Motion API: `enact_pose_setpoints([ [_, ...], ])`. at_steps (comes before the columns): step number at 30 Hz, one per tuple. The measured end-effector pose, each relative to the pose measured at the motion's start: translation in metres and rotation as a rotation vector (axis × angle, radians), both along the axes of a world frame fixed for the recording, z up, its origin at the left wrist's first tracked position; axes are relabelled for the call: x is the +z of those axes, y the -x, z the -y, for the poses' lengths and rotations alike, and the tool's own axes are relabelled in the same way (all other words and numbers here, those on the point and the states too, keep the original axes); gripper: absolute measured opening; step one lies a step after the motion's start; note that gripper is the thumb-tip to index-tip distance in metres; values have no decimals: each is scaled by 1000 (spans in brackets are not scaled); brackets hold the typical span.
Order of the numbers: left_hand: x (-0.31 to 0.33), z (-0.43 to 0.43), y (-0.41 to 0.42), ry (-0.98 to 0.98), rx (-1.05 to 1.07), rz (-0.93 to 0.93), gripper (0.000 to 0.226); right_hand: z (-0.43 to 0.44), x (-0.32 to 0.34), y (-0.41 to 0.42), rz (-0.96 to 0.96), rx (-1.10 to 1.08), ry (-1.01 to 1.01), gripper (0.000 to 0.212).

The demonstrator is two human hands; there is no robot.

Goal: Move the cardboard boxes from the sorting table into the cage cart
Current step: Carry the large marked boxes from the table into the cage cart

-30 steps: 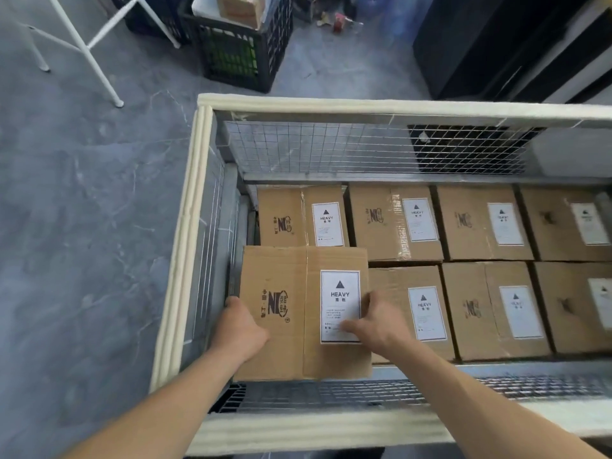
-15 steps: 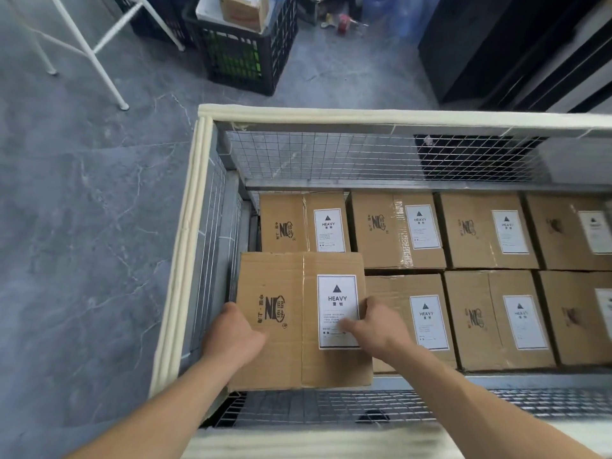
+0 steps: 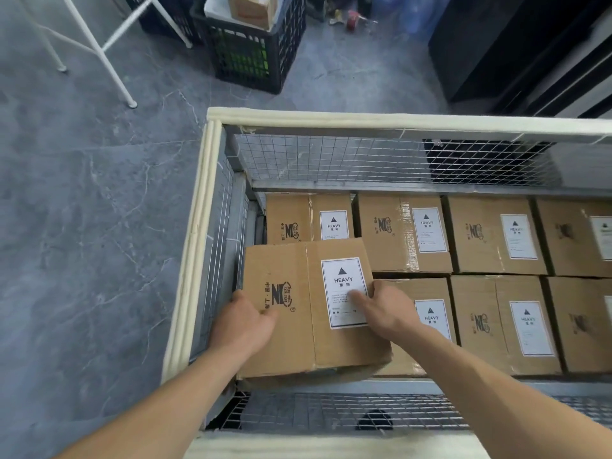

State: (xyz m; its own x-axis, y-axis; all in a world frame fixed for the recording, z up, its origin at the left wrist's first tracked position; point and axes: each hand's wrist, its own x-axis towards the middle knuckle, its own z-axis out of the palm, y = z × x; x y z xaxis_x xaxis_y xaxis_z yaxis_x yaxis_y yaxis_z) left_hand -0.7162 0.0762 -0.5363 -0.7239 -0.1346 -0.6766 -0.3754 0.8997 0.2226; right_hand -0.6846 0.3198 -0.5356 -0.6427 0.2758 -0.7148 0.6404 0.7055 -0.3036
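Brown cardboard box (image 3: 298,313) sits slightly skewed in the near left corner of the cage cart (image 3: 397,122), between both hands. The left hand (image 3: 241,323) grips its left edge, thumb on top. The right hand (image 3: 384,309) grips its right edge, thumb on the white label (image 3: 344,286). Packed boxes (image 3: 496,240) lie beside and behind it.

two arms (image 3: 496,385) show, bare from wrist to the frame's lower edge. the left grip (image 3: 243,321) and right grip (image 3: 385,309) are bare as well. whether sleeves sit higher up cannot be told.
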Motion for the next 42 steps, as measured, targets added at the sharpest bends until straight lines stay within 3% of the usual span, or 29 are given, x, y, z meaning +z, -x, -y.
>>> enact_pose_setpoints([
  [9,-22,-1,-6,67,-47,76,62,5,-25,-9,86,-6,42,41],
  [13,-39,0,11,2,42,99,62,4,-36,2,78,-9,62,28],
  [21,-54,-5,30,-72,100,80,52,0,-46,5,31,-33,62,28],
  [34,-106,-11,-8,188,-32,118,51,2,-99,-9,246,80,59,35],
  [42,-146,-22,-5,150,-52,292,83,6,-148,-12,259,56,60,41],
])
